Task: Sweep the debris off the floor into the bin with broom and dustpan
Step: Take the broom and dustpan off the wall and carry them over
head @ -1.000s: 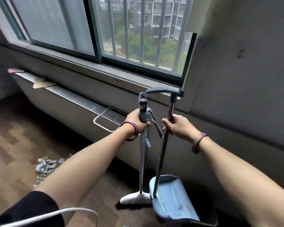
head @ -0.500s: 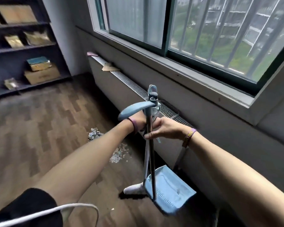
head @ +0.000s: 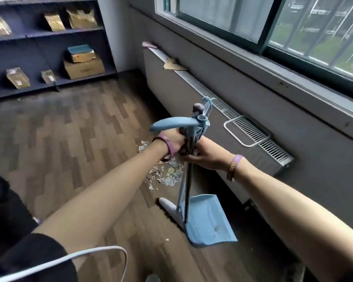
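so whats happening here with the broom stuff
A person holds the broom and the long-handled dustpan upright together, left hand and right hand gripping both poles. The debris, a pile of scraps, still lies unswept on the wooden floor just beyond. No bin is in view.

- dustpan (head: 208,224): light blue plastic, smooth, slight sheen
- dustpan pole (head: 189,184): dark, looks metal
- broom (head: 172,210): pale plastic head, dark bristles
- floor (head: 69,127): wood-look planks, matt brown
- debris (head: 167,176): torn paper-like scraps
- radiator grille (head: 238,123): ribbed metal
- boxes (head: 84,67): brown cardboard
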`<state>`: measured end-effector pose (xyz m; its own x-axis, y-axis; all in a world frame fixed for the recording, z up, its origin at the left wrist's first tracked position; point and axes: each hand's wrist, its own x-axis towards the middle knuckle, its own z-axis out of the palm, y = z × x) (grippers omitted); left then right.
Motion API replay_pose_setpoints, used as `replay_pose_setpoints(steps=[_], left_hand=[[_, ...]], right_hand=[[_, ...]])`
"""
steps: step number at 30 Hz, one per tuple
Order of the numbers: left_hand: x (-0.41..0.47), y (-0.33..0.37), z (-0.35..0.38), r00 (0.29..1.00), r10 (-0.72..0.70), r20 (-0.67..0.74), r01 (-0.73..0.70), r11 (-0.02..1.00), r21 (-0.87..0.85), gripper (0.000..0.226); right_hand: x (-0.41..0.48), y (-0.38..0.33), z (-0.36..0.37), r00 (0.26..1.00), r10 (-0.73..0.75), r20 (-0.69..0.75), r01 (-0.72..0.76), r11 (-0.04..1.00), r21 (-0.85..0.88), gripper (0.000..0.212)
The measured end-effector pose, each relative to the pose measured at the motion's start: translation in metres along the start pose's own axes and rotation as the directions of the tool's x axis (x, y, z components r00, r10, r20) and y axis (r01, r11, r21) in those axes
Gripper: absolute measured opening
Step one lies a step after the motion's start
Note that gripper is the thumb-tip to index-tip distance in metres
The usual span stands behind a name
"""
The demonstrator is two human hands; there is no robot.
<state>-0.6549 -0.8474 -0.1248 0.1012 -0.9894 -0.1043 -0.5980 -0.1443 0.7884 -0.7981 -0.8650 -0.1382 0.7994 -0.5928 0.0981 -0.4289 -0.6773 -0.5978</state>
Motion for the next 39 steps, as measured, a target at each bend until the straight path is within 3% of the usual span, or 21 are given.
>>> replay_pose_setpoints(steps=[3, 5, 7, 9, 11, 13, 15, 16, 17, 20, 22, 24, 26, 27, 32, 36, 39], left_hand=[[-0.002, -0.02, -0.022, 0.994, 0.036, 0.1, 0.011, 0.904, -0.428, 0.028], [-0.001, -0.036, -0.035, 0.982, -0.001, 0.189, 0.107, 0.828, -0.551, 0.041], [-0.004, -0.05, -0.045, 0.985, -0.017, 0.174, 0.089, 0.903, -0.42, 0.051], [-0.006, -0.064, -0.054, 0.992, 0.051, 0.118, -0.022, 0.972, -0.235, 0.055], [-0.01, -0.07, -0.063, 0.994, 0.059, 0.088, -0.033, 0.961, -0.274, 0.052], [-0.013, -0.075, -0.076, 0.991, 0.022, 0.133, 0.058, 0.821, -0.567, 0.051], [-0.015, -0.086, -0.096, 0.97, 0.094, 0.226, 0.148, 0.511, -0.847, 0.068], [-0.015, -0.094, -0.109, 0.952, 0.144, 0.271, 0.192, 0.412, -0.891, 0.076], [-0.015, -0.102, -0.121, 0.93, 0.189, 0.317, 0.229, 0.378, -0.897, 0.082], [-0.012, -0.125, -0.153, 0.89, 0.222, 0.399, 0.284, 0.416, -0.864, 0.091], [-0.004, -0.131, -0.169, 0.887, 0.129, 0.443, 0.343, 0.457, -0.821, 0.086], [0.007, -0.133, -0.179, 0.904, -0.02, 0.428, 0.351, 0.607, -0.713, 0.069], [0.018, -0.131, -0.184, 0.912, -0.082, 0.402, 0.298, 0.806, -0.511, 0.04], [0.024, -0.131, -0.187, 0.901, -0.092, 0.423, 0.29, 0.854, -0.432, 0.03], [0.075, -0.134, -0.214, 0.844, -0.176, 0.506, 0.33, 0.915, -0.232, 0.017], [0.13, -0.151, -0.22, 0.854, -0.307, 0.421, 0.394, 0.909, -0.138, 0.037], [0.175, -0.166, -0.234, 0.876, -0.295, 0.382, 0.379, 0.911, -0.165, 0.035]], right_hand=[[0.014, 0.003, 0.014, 0.995, 0.005, -0.098, -0.007, 1.0, -0.028, 0.024], [0.022, 0.006, 0.022, 0.985, 0.062, -0.159, -0.062, 0.998, 0.004, 0.02], [0.033, 0.007, 0.032, 0.975, 0.133, -0.178, -0.131, 0.991, 0.021, 0.023], [0.048, 0.003, 0.043, 0.969, 0.183, -0.164, -0.185, 0.983, 0.002, 0.027], [0.064, -0.004, 0.054, 0.97, 0.195, -0.143, -0.201, 0.979, -0.03, 0.027], [0.078, -0.01, 0.063, 0.978, 0.17, -0.123, -0.178, 0.983, -0.05, 0.028], [0.088, -0.015, 0.069, 0.983, 0.15, -0.109, -0.157, 0.986, -0.06, 0.028], [0.094, -0.016, 0.072, 0.984, 0.151, -0.1, -0.158, 0.985, -0.067, 0.028], [0.1, -0.016, 0.074, 0.982, 0.164, -0.09, -0.171, 0.982, -0.077, 0.029], [0.123, -0.012, 0.079, 0.978, 0.201, -0.056, -0.207, 0.969, -0.132, 0.034], [0.14, -0.01, 0.083, 0.982, 0.19, -0.021, -0.191, 0.968, -0.163, 0.035], [0.156, -0.005, 0.09, 0.983, 0.178, 0.033, -0.168, 0.966, -0.197, 0.037], [0.174, 0.001, 0.096, 0.98, 0.182, 0.086, -0.155, 0.955, -0.254, 0.04], [0.183, 0.005, 0.098, 0.977, 0.186, 0.108, -0.15, 0.949, -0.277, 0.041], [0.237, 0.028, 0.109, 0.979, 0.118, 0.169, -0.066, 0.955, -0.288, 0.038], [0.301, 0.052, 0.108, 0.979, 0.035, 0.202, 0.007, 0.979, -0.203, 0.051], [0.347, 0.073, 0.105, 0.963, -0.043, 0.267, 0.078, 0.989, -0.124, 0.056]])
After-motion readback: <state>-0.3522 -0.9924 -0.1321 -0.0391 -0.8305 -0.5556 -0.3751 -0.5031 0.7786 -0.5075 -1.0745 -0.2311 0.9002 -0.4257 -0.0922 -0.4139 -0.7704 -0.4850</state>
